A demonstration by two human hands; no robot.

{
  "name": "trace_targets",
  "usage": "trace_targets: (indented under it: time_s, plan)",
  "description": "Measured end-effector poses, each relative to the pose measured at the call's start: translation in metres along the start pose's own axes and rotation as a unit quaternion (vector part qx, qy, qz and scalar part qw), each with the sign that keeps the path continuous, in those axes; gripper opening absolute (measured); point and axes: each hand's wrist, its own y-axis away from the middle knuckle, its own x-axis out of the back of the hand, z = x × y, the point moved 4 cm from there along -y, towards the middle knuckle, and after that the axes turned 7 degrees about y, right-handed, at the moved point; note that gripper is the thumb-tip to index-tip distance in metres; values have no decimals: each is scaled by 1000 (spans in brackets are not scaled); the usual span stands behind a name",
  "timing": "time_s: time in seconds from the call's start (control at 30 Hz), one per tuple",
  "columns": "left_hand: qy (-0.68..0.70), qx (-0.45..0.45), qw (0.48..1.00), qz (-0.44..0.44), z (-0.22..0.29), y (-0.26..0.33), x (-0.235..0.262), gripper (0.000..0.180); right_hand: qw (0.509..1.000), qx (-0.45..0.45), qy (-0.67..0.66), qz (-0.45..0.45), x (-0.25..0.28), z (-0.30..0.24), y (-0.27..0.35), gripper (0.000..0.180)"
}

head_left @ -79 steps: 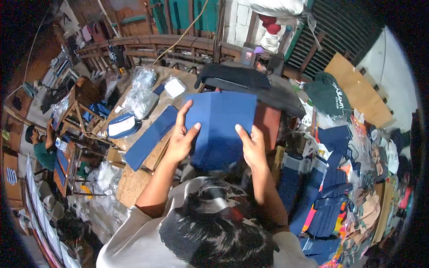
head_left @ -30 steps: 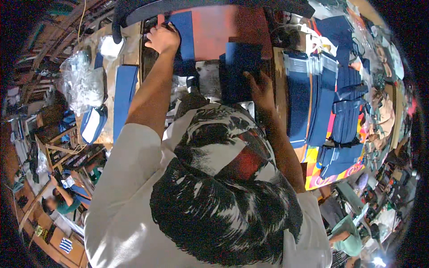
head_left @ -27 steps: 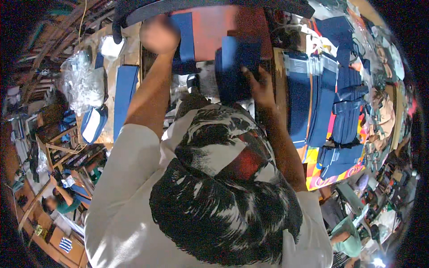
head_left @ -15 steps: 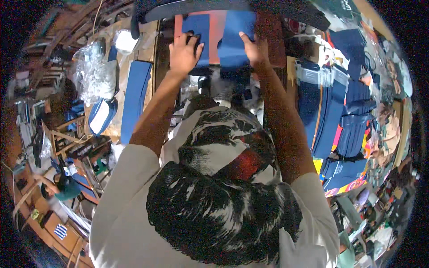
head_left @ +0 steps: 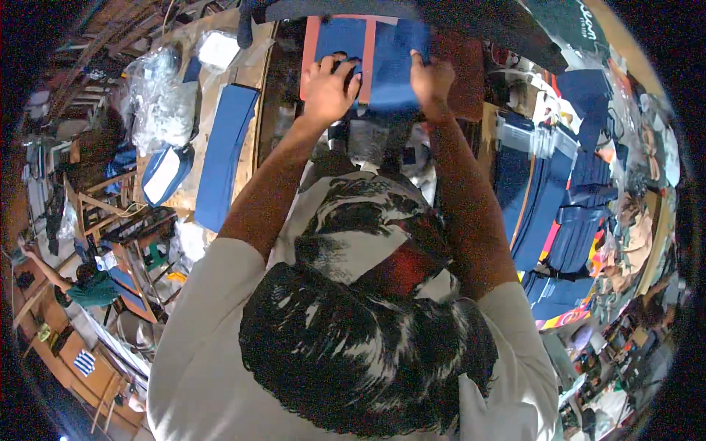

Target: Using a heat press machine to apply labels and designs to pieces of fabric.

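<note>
A flat blue panel (head_left: 340, 38) lies on a red-orange board (head_left: 309, 62) at the far middle. My left hand (head_left: 331, 90) rests on that panel with its fingers apart. Right of it, a second blue fabric piece (head_left: 396, 70) covers the other part of the board, its near part blurred. My right hand (head_left: 432, 82) grips this piece by its right edge, thumb on top; the other fingers are largely hidden. A narrow red-orange strip of the board shows between the two blue pieces.
A dark machine-like bar (head_left: 346, 9) crosses beyond the board. To the left, a wooden table (head_left: 204, 136) bears a long blue strip (head_left: 226, 154) and clear plastic bags (head_left: 162, 110). Stacked blue pieces (head_left: 544, 198) stand at the right. A person (head_left: 92, 285) is at lower left.
The right-hand blue piece has moved left, closer to the left panel, narrowing the red-orange gap. My left hand stays on its panel. The whole view has shifted slightly.
</note>
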Motion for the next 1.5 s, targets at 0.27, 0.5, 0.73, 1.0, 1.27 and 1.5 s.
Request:
trace_targets:
  time_s: [0.27, 0.5, 0.73, 1.0, 1.27, 1.5]
  plan:
    - [87, -12, 996, -11, -1, 5, -10, 30, 993, -63, -75, 73, -18, -4, 1, 37]
    - [74, -35, 997, -10, -2, 8, -17, 27, 997, 27, 21, 72, -27, -3, -7, 52]
    - [39, -31, 999, -18, 4, 11, -16, 32, 995, -12, 66, 69, -6, -14, -1, 59]
    - [20, -45, 998, -49, 20, 1, -26, 47, 764, 86, -609, -194, 1, 113, -54, 71]
    - [-14, -16, 997, -80, 6, 9, -22, 55, 982, 180, -28, -43, 27, 73, -49, 77]
    - [-10, -12, 996, -83, 10, 8, -23, 54, 986, 158, 50, -26, 38, 57, -39, 86]
